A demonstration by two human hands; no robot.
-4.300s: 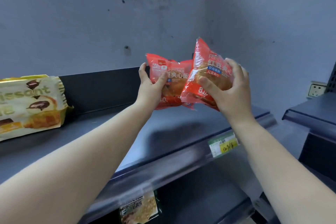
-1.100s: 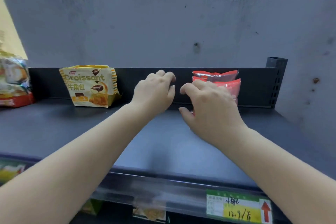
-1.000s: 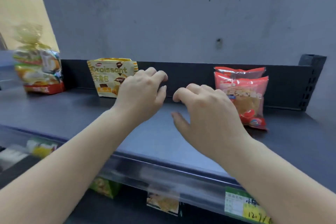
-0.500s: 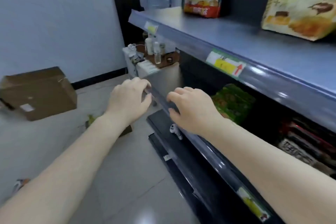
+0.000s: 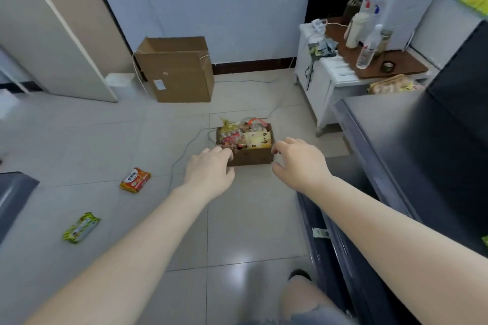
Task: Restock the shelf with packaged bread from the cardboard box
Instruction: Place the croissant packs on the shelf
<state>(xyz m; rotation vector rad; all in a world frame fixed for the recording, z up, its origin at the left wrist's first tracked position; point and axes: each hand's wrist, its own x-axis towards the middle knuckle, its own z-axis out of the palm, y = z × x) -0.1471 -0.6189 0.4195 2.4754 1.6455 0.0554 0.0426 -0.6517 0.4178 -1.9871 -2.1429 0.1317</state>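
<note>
A small open cardboard box (image 5: 250, 157) stands on the tiled floor, filled with several packaged breads (image 5: 245, 136) in yellow, red and clear wrappers. My left hand (image 5: 210, 171) hovers in front of the box's left near corner, fingers loosely curled and holding nothing. Off the box's right near corner my right hand (image 5: 299, 162) is held out the same way, holding nothing. The dark shelf unit (image 5: 412, 145) runs along the right side. Whether either hand touches the box cannot be told.
A larger cardboard box (image 5: 175, 70) stands at the far wall. An orange packet (image 5: 135, 180) and a green packet (image 5: 81, 228) lie on the floor at left. A white cabinet (image 5: 327, 79) with bottles and a water dispenser (image 5: 393, 5) is at right. A cable (image 5: 184, 150) crosses the tiles.
The two red bread packets were set at the back of the top shelf and released. My view swung left and down to the floor; both hands now reach toward the small box.
</note>
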